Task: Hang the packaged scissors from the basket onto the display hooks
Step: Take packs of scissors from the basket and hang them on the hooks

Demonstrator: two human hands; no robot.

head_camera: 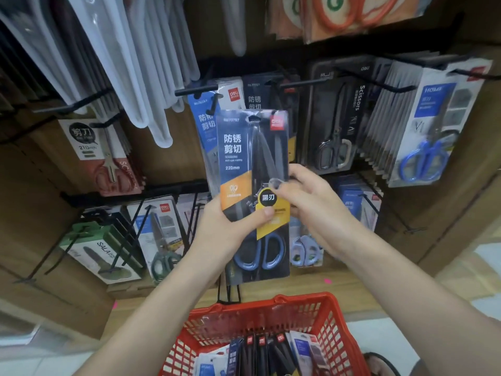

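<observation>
I hold one packaged pair of scissors (pixel 238 158), a dark blue card with blue handles, upright in front of the display. My left hand (pixel 230 226) grips its lower left edge, thumb across the front. My right hand (pixel 301 196) pinches its right edge at mid height. The card's hang hole sits just below a black display hook (pixel 198 90) that carries matching packs (pixel 254 96) behind. The red basket (pixel 333 321) stands below with several more scissor packs (pixel 260 354) in it.
Other hooks around hold packs: grey-handled scissors (pixel 333 147) and blue-handled ones (pixel 423 158) to the right, red-handled ones (pixel 113 164) to the left, green ones (pixel 103 248) lower left. White pouches (pixel 130 63) hang above. Wooden shelf walls flank the display.
</observation>
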